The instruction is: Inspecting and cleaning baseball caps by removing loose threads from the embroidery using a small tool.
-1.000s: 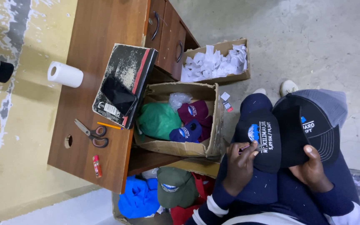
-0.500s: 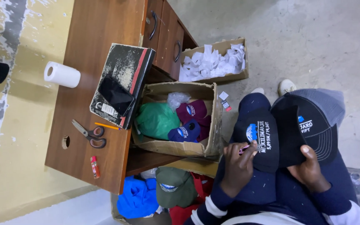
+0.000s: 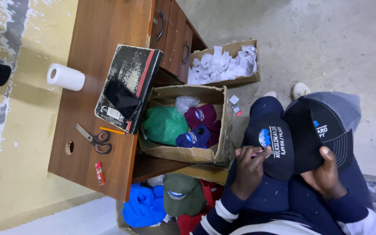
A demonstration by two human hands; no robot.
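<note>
I see a brown wooden desk (image 3: pixel 105 26) with two drawers, and it fills the upper left of the view. Against its open side stands a cardboard box (image 3: pixel 220 130) with caps inside: one green, one maroon, one blue. A second, flatter cardboard box (image 3: pixel 244 79) with white paper scraps lies beside it on the grey floor.

On my lap are two dark caps. The black cap with grey mesh back (image 3: pixel 323 130) is held by my right hand (image 3: pixel 327 174); the thumb lies over its edge and the fingers go under it, so this hand is closed on the cap. The navy cap with a round blue emblem (image 3: pixel 270 143) lies just beside it, overlapping it a little. My left hand (image 3: pixel 249 169) rests on the brim side of the navy cap and pinches a small pink thing (image 3: pixel 257 153) at the fingertips; it is too small for me to tell what it is.

On the desk I see a worn black box (image 3: pixel 129 87) with a phone on it, a white paper roll (image 3: pixel 66 77), scissors (image 3: pixel 94 139), an orange pencil (image 3: pixel 112 130) and a small red stick (image 3: pixel 99 172).

Below the desk lie a blue cloth (image 3: pixel 142 204) and an olive cap (image 3: pixel 181 196).
</note>
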